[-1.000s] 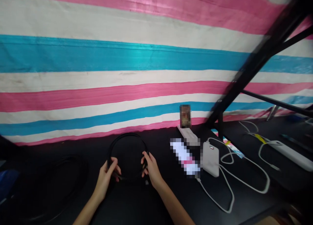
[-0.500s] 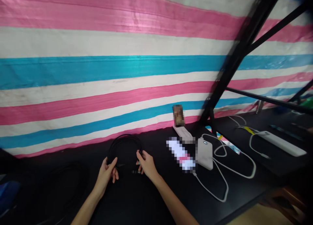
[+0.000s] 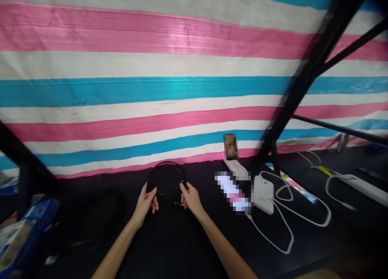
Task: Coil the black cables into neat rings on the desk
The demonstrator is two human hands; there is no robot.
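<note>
A looped black cable (image 3: 166,163) arches between my two hands, just above or on the dark table (image 3: 169,246). My left hand (image 3: 147,202) is closed on the left side of the loop, thumb against the fingers. On the other side my right hand (image 3: 190,199) pinches the loop. A small connector (image 3: 177,203) with a metallic glint shows beside the right fingers. Against the dark tabletop, the lower part of the cable is hard to make out.
To the right lie a white power bank (image 3: 263,195) with white cables (image 3: 286,248), a blurred-out lit screen (image 3: 232,192) and a white power strip (image 3: 368,189). Another black cable coil (image 3: 121,206) and a blue box (image 3: 41,222) are at left. A black frame post (image 3: 291,97) slants up at right.
The view has turned left, so more of the blue box shows and the scene sits further right. Both hands still hold the cable loop, with little change in their grip.
</note>
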